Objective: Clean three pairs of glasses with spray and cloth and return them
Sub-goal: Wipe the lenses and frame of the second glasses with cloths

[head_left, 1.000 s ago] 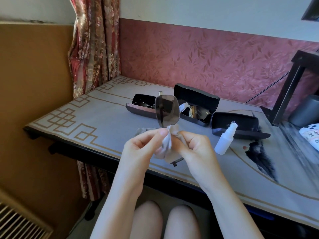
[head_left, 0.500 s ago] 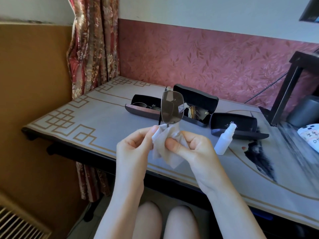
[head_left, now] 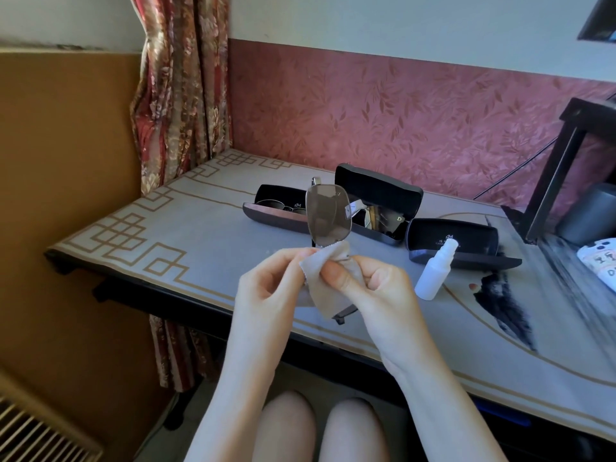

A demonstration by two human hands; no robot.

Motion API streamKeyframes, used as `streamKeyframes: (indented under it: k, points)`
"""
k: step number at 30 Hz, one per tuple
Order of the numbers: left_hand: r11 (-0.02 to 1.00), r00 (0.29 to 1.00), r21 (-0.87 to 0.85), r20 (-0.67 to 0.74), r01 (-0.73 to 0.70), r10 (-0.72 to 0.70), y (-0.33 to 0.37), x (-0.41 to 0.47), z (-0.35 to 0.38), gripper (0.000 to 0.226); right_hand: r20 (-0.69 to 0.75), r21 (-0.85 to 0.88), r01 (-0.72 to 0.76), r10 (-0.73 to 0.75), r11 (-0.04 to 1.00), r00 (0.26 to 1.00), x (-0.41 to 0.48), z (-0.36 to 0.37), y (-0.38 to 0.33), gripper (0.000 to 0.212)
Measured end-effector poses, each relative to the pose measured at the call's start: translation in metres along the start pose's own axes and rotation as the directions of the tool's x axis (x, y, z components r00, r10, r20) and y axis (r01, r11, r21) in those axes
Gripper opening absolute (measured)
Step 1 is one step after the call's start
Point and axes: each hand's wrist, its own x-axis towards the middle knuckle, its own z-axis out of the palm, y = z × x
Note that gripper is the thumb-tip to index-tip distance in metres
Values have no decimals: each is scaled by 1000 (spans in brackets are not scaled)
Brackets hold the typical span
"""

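Note:
A pair of tinted glasses (head_left: 327,215) stands on end above the table edge, one lens up, the other lens wrapped in a beige cloth (head_left: 328,288). My left hand (head_left: 270,288) and my right hand (head_left: 370,281) both pinch the cloth around the lower lens. A temple tip pokes out below the cloth. A white spray bottle (head_left: 436,270) stands upright just right of my right hand. Behind are three open black cases: the left case (head_left: 276,213) holds glasses, the middle case (head_left: 380,205) holds another pair, the right case (head_left: 456,243) looks empty.
The table (head_left: 186,238) has a grey mat with a gold border pattern. A dark stand (head_left: 563,171) and a grey cylinder (head_left: 590,211) sit at the far right, with a white patterned object (head_left: 600,261) beside them. A curtain hangs at the back left corner.
The glasses rose slightly and turned, the upper lens now facing me more squarely. My fingers shifted the cloth over the lower lens, spreading it wider than a second ago.

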Motion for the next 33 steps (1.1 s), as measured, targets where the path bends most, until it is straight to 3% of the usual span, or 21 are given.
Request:
streamKeyframes:
  k: [7,15,20,25,33]
  points:
    - [1000,1000,-8,-21,-18,18,-3,2,-2,15,103,15,-21,20,1000,995,-1,-2,-1,31]
    - [998,999,36,24,46,-47,-4,8,-6,27,75,-4,-8,8,1000,997,2,-2,0,36]
    - [1000,999,12,41,26,-26,-1,5,-4,19,82,3,-10,10,1000,997,2,0,0,13]
    - [994,993,-65,86,86,-80,1,5,-4,22,5,4,-25,25,1000,1000,3,0,0,32]
    - [982,980,-95,135,162,-148,-2,6,-4,30,1,-3,4,-4,1000,1000,-2,0,-3,30]
